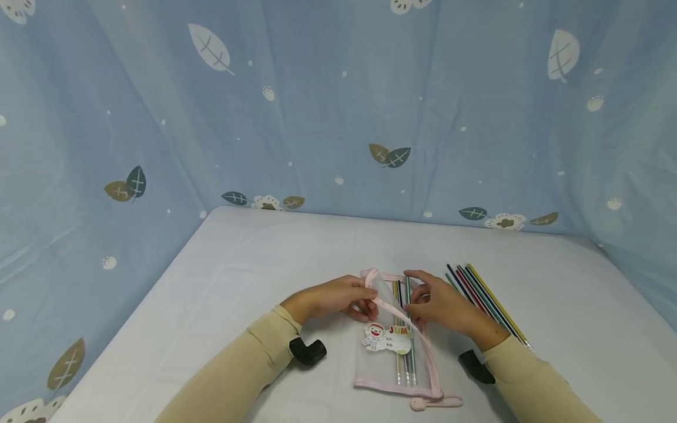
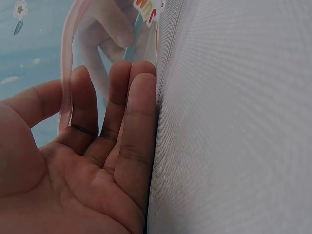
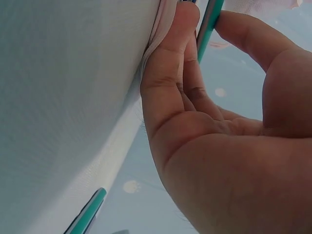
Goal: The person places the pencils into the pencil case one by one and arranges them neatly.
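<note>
A see-through mesh pencil pouch [image 1: 367, 367] with pink trim lies on the white table, a cartoon label on its front. At its upper left, my left hand [image 1: 335, 298] pinches the pink zipper edge [image 2: 66, 100] between thumb and index finger, lifting the front layer. My right hand [image 1: 444, 304] is at the opening on the right. Its thumb and fingers pinch a teal pencil [image 3: 209, 29], whose lower length lies inside the pouch. Beside that pencil, other pencils [image 1: 399, 367] show through the mesh, one of them yellow.
Several pencils [image 1: 483, 294] in yellow, green, red and dark blue lie slanted on the table, right of the pouch and partly behind my right wrist. A pink strap [image 1: 448, 402] sticks out at the pouch's lower right corner. A blue patterned curtain [image 1: 317, 117] surrounds the white table [image 1: 238, 252].
</note>
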The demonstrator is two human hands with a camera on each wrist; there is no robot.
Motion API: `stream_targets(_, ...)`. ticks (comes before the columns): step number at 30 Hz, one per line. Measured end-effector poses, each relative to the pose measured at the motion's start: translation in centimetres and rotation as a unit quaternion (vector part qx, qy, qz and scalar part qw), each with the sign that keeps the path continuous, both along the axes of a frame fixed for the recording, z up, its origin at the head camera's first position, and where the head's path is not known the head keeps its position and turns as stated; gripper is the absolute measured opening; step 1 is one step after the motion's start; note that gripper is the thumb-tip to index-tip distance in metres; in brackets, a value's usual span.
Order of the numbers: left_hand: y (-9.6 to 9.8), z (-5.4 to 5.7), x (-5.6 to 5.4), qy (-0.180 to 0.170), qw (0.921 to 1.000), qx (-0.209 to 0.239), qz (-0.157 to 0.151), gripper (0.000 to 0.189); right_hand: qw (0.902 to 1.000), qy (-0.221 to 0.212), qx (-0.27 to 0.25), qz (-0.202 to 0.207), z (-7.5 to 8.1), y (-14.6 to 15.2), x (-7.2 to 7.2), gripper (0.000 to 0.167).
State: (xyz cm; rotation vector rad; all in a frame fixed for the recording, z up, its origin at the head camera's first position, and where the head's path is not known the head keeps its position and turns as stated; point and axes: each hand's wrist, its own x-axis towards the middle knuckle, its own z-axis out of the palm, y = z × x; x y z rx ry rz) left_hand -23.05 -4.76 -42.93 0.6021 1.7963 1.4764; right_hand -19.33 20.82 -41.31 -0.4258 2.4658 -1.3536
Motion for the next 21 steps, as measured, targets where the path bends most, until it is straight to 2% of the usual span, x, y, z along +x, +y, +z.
stream_targets(13, -0.01, 0.09, -0.02, 0.003, 1.0, 0.001, -0.004, 0.035, 0.9989, 0.013, 0.042, 0.019, 0.27, -0.2, 0.09, 0.083)
stream_targets(17, 0.06, 0.13, -0.03, 0.001, 1.0, 0.0, -0.004, 0.035, 0.9978, 0.027, 0.052, 0.029, 0.3, -0.25, 0.3, 0.07)
stream_targets(21, 0.08, 0.31, 0.1, 0.0, 1.0, -0.003, -0.001, 0.035, 0.9965, 0.041, 0.062, 0.038, 0.33, -0.31, 0.46, 0.048)
